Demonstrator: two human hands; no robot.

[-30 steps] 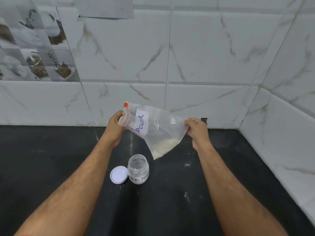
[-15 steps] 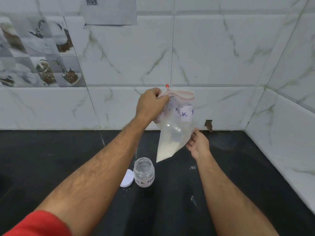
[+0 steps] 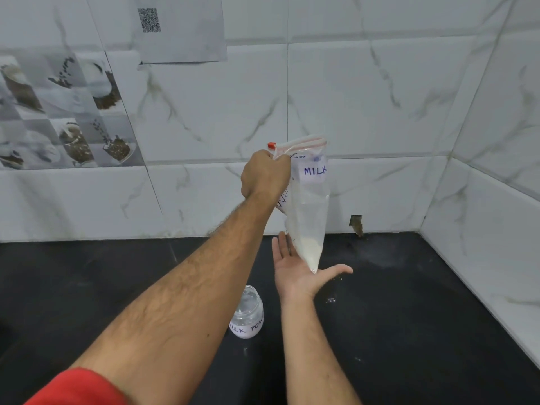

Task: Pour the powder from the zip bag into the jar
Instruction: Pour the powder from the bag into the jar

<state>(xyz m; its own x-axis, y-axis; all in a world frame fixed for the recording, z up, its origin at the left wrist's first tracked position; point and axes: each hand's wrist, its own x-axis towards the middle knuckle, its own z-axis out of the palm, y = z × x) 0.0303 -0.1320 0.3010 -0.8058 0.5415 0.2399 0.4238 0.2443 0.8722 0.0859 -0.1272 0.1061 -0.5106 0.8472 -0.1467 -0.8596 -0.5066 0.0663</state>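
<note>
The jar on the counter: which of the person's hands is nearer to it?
Right. The open right hand is just above and behind the jar, under the bag. The left hand grips the bag's top, far higher.

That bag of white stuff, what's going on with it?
A person is holding up a clear zip bag labelled "MILK" by its top with the left hand. The white powder has settled in the bag's bottom corner, which meets the open palm of the right hand. A small jar stands on the black counter below, partly hidden by the left forearm. No powder is being poured.
</note>
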